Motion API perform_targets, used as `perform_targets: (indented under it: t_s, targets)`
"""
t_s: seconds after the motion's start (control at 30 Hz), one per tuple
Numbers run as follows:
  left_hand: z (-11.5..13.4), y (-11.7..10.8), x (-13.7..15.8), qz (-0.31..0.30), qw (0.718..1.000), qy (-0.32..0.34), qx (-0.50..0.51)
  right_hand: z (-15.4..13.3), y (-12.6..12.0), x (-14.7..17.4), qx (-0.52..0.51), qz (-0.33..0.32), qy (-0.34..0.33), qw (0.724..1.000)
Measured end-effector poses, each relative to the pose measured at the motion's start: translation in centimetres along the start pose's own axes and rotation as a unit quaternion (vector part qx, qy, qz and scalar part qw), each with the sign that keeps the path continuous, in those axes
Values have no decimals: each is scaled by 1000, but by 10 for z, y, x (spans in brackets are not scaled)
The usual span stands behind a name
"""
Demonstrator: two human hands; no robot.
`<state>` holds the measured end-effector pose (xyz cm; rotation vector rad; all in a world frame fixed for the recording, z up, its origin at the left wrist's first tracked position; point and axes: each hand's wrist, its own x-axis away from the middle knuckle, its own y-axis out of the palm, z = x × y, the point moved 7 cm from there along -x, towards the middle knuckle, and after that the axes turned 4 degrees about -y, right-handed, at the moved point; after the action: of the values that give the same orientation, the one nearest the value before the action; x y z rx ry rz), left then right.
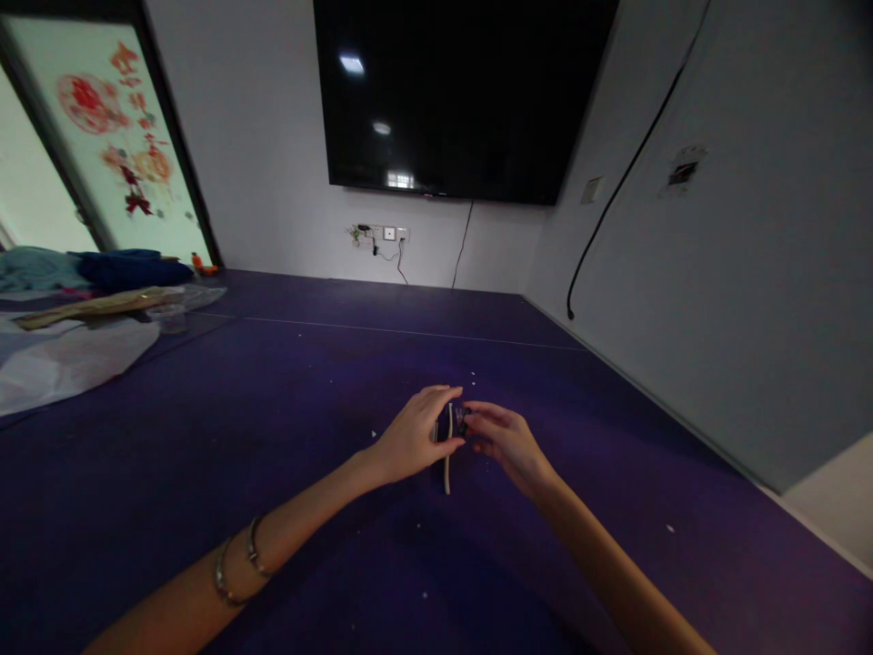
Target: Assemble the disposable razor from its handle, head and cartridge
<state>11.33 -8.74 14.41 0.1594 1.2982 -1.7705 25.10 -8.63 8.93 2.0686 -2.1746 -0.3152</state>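
Observation:
Near the middle of the purple surface, my left hand [416, 432] curves its fingers and thumb around a small dark object [443, 424]. A thin pale strip [447, 473] runs down past the thumb; it looks like a cord or a narrow stick. From the other side, my right hand [508, 441] pinches a small dark, partly shiny piece [461, 420] between thumb and fingertips. The two pieces lie close together, and I cannot tell whether they are joined. Fingers hide much of both, and their kind is too small to make out.
Purple surface [273, 473] with small white scraps spreads around the hands. At the left lie plastic sheeting [75, 359] and folded blue cloth [133, 269]. A television [464, 100] hangs on the far wall above sockets [389, 234]. A black cable [620, 182] hangs along the right wall.

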Motion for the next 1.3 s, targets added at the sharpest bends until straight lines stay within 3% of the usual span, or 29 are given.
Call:
perform_targets:
  t_s: [0.1,0.27,0.53,0.73,1.07,1.17,1.3]
  targets:
    - [-11,-4,-3,41,996,-61,44,-8,-5,0,0,45,-34,998]
    - [-28,10,-6,-24,974,-160,161,-15,-5,2,11,66,-66,996]
    - [-36,17,-5,-58,932,-219,283,-18,-2,2,69,44,-106,991]
    - [-44,9,-8,-49,941,-214,260,-29,-4,1,166,27,-144,975]
    - [-50,17,-6,-48,959,-187,209,-12,-16,-11,192,11,-119,974]
    - [-56,19,-8,-42,972,-176,151,-13,-32,-24,225,32,-129,965]
    - [-59,28,-16,-42,992,-115,13,-10,-56,-45,284,73,-144,945]
